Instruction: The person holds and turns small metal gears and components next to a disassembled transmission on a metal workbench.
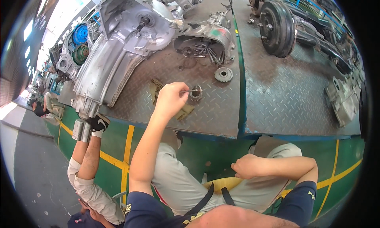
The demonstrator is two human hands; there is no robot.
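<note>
My left hand (172,98) reaches over the steel table with thumb and fingertips pinched on a thin metal piece (185,91), too small to tell its kind. That piece points at a small gear (195,96) on the tabletop, with a ring-like edge showing at its top. Behind it and to the right lies a larger toothed gear (224,75). A crumpled brownish cloth (185,111) is partly hidden behind my left hand and wrist. Down by my right thigh, my right hand (246,166) is curled closed, away from the table, with nothing seen in it.
A large silver gearbox housing (105,65) stands at the left. An open housing (215,36) has several bolts (204,50) before it. Across the table gap are a black brake drum (273,29) and another casting (342,99). Another person's leg (89,158) is at the lower left.
</note>
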